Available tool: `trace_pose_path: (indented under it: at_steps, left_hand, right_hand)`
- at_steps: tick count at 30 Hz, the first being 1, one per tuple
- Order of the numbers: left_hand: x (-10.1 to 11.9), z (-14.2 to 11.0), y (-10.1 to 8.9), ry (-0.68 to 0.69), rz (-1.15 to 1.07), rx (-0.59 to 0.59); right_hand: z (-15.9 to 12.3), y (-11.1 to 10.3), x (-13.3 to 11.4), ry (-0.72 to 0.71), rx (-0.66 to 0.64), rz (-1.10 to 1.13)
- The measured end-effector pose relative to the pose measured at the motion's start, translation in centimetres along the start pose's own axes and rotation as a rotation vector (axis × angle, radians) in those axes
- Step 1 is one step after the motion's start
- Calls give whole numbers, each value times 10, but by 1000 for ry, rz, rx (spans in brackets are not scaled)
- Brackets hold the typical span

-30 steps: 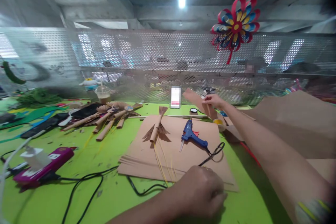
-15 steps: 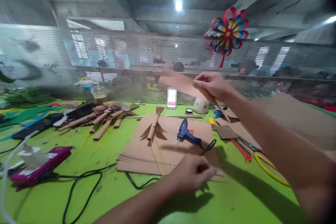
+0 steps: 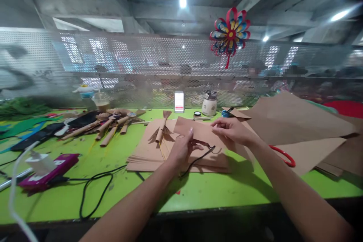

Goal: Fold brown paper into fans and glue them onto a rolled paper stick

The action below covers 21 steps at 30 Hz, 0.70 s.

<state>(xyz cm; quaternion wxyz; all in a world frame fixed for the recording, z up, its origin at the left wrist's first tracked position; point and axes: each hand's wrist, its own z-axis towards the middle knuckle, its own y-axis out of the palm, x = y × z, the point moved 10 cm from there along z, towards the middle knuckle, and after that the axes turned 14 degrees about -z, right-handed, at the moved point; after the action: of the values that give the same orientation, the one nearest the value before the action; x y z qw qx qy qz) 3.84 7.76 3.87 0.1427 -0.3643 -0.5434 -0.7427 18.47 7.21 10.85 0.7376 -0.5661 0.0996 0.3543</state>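
Observation:
A piece of brown kraft paper is held up over the stack of brown sheets. My right hand pinches its right side between thumb and fingers. The thumb of my left hand lies over the paper's lower left part, with the fingers curled below. A black cord runs beside the left hand; the glue gun it belongs to is hidden behind the hand and paper. Just left of the paper, a rolled paper figure with pleated skirt and yellow strings lies on the stack.
Several similar paper figures lie at the left, near a drink cup. A purple power strip with a white plug and cables is at front left. Behind stand a phone and a white jar. Large brown sheets cover the right.
My right hand has lowered the paper piece toward the stack. My left hand has moved up and left from the front of the stack to the paper. The glue gun has gone from sight.

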Motion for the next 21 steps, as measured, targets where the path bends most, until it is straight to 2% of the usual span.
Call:
trace_pose_path:
  at_steps: [2,7,10,12,16,21]
  left_hand:
    - [7,5,-12,45,-22,63]
    - [25,14,-28,129,-72,134]
    - [27,16,-31,128,-71,149]
    - [26,17,-31,116,-49,157]
    - [26,17,-37,127,-30,180]
    - [23,19,-43,123,-22,195]
  right_hand:
    - [2,-4,24,94,54,107]
    - [-8,-36,97,293,425,256]
    - [-19,-45,125,365,497,383]
    - [-22,-46,129,368,472,489]
    - [-24,-44,117,323,399,658]
    - [-29,-36,109,285,353,742]
